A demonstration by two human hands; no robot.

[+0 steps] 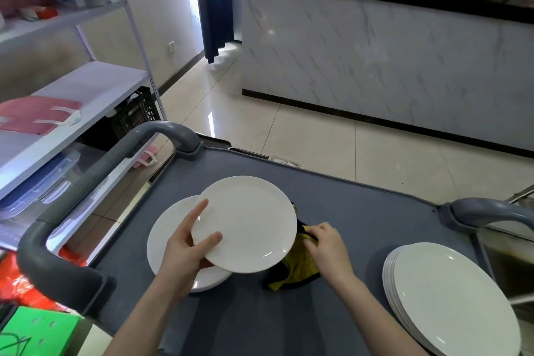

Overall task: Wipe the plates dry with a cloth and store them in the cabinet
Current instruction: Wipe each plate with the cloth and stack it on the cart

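Note:
My left hand [189, 243] grips a white plate [248, 220] by its left rim, thumb on top, holding it tilted just above a second white plate [167, 237] that lies on the grey cart top [361, 211]. My right hand [326, 246] pinches a yellow cloth with dark edging [294, 269], bunched on the cart under the held plate's right edge. A stack of several white plates [450, 298] sits at the cart's right front.
Grey cart handles rise at the left [86, 191] and right [491, 211]. A white metal shelf rack [86, 87] with pink bags and boxes stands to the left. A marble-fronted counter [375, 52] lies across the tiled floor ahead.

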